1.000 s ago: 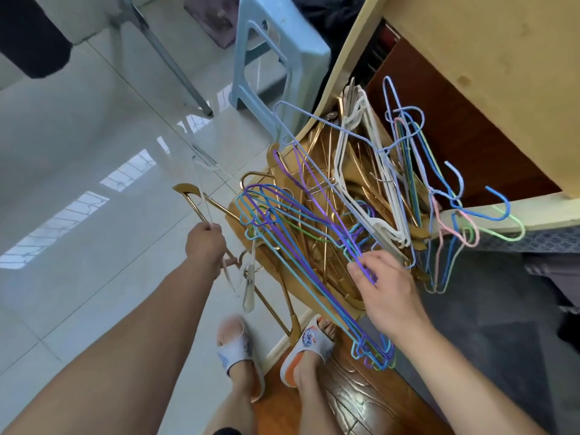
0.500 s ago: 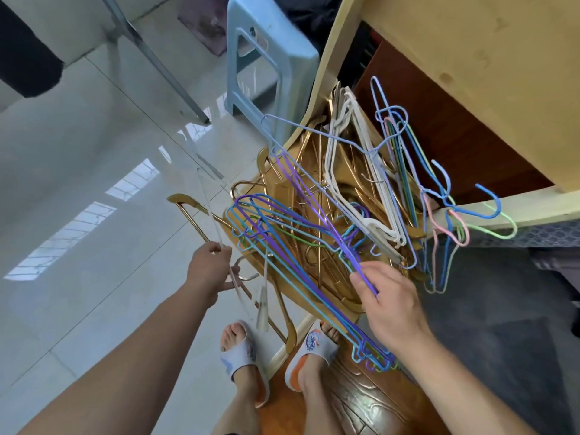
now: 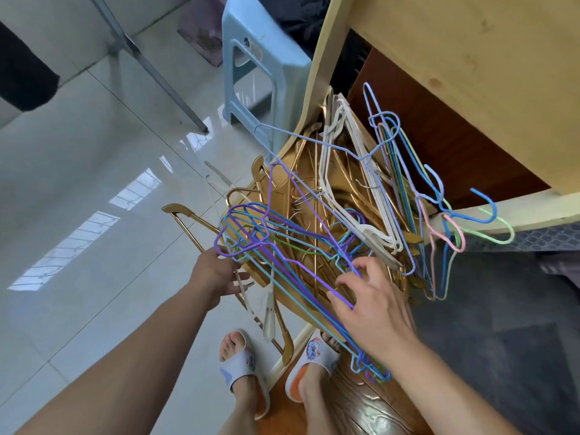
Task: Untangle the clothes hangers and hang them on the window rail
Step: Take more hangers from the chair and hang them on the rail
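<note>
A tangled pile of hangers leans against a wooden desk edge: gold hangers (image 3: 314, 215), white plastic ones (image 3: 354, 183), and a purple and blue wire bundle (image 3: 282, 265). More pastel wire hangers (image 3: 439, 221) hook over the pale wooden beam at the right. My left hand (image 3: 216, 274) is at the pile's left edge, its fingers closed around a thin clear hanger (image 3: 270, 312), its thumb against the purple loop. A gold hanger (image 3: 188, 227) runs under that hand. My right hand (image 3: 370, 306) lies on the wire bundle, fingers curled over purple and blue wires. No window rail is in view.
A light blue plastic stool (image 3: 260, 58) stands behind the pile. A metal rack leg (image 3: 150, 67) crosses the glossy tile floor. The wooden desk (image 3: 470, 73) overhangs at the right, above a dark rug (image 3: 502, 340). My feet in slippers (image 3: 241, 368) stand below the pile.
My left hand has moved right, up against the purple loop, and its fist has loosened. My right hand's fingers have spread over the wire bundle.
</note>
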Demonstrator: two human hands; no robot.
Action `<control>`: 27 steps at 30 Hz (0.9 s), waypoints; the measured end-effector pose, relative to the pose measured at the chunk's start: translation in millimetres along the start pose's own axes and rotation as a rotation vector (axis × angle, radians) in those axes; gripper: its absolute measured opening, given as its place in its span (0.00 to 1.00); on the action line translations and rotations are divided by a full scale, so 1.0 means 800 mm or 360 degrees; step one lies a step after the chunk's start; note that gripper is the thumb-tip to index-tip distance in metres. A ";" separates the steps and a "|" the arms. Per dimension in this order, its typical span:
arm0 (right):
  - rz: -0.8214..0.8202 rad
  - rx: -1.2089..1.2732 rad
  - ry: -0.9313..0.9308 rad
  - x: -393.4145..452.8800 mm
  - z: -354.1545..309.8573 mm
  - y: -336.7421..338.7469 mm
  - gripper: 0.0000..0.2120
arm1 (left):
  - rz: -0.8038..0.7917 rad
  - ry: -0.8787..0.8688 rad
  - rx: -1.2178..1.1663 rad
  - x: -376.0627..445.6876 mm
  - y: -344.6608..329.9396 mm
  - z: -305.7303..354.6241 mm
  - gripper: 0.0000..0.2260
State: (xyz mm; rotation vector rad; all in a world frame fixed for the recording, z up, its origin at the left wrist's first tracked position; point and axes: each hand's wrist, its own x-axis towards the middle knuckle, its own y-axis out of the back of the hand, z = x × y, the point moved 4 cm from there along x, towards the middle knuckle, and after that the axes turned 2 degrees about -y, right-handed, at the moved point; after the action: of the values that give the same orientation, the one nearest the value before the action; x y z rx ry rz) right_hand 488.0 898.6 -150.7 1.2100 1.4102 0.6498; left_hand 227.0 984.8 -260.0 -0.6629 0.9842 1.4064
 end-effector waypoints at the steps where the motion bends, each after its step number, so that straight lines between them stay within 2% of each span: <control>1: 0.0001 -0.0035 -0.0012 0.000 -0.001 0.002 0.15 | -0.0029 0.0007 -0.0008 0.000 0.000 -0.001 0.02; 3: 0.0024 -0.0073 -0.0026 -0.002 -0.001 0.006 0.16 | -0.0134 -0.0029 0.0145 0.004 0.002 -0.005 0.03; 5: 0.0001 -0.0104 -0.0043 -0.007 0.001 0.006 0.17 | -0.0216 -0.0106 0.0484 0.003 0.003 -0.008 0.07; 7: 0.0003 -0.0130 -0.0047 -0.011 0.002 0.007 0.17 | -0.0150 -0.0206 0.0745 0.002 0.006 -0.007 0.08; 9: 0.0029 -0.0133 -0.0053 -0.013 -0.002 0.008 0.17 | -0.0042 -0.0294 0.0802 0.006 0.008 -0.005 0.07; 14: 0.0099 -0.0182 -0.0009 -0.018 -0.029 0.000 0.15 | -0.0089 -0.0189 0.0529 0.009 0.009 -0.006 0.07; 18: 0.0085 -0.0176 -0.0074 -0.016 -0.046 -0.008 0.17 | -0.0119 -0.0058 0.0368 0.008 0.013 -0.015 0.08; 24: 0.0041 -0.0203 -0.0179 -0.033 -0.091 -0.009 0.16 | -0.0149 0.0047 0.0145 0.006 0.016 -0.024 0.14; 27: -0.0008 -0.0164 -0.0265 -0.033 -0.121 -0.004 0.16 | -0.0104 0.0021 -0.0124 -0.001 0.018 -0.025 0.16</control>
State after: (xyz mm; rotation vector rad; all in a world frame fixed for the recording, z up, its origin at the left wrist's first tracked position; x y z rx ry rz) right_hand 391.9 896.6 -120.8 1.1518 1.2264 0.5967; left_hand 209.9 968.7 -266.1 -0.7566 0.9140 1.3896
